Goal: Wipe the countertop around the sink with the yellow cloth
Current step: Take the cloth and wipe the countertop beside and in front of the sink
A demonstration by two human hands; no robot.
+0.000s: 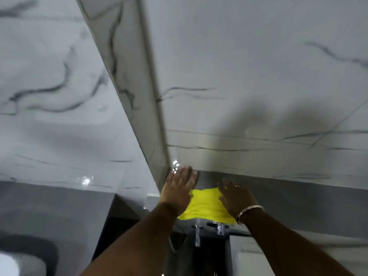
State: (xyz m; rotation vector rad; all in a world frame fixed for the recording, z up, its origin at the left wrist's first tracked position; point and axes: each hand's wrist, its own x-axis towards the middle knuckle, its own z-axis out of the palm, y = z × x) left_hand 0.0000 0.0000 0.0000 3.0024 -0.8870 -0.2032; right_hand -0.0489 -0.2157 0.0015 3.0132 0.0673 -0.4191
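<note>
Both hands are lying flat and open on the counter [298,206]: the left hand [179,193] by the corner wall [139,96], the right hand [237,200] pressing the yellow cloth [205,206] near the front edge above the tap [220,229].

I see a dim, grey, soft picture, blurred throughout. Small glare spots glint on the glossy marble wall [249,66] near the corner. A broad soft shadow lies on it above my hands. The wide lens bends lines toward the edges.
</note>
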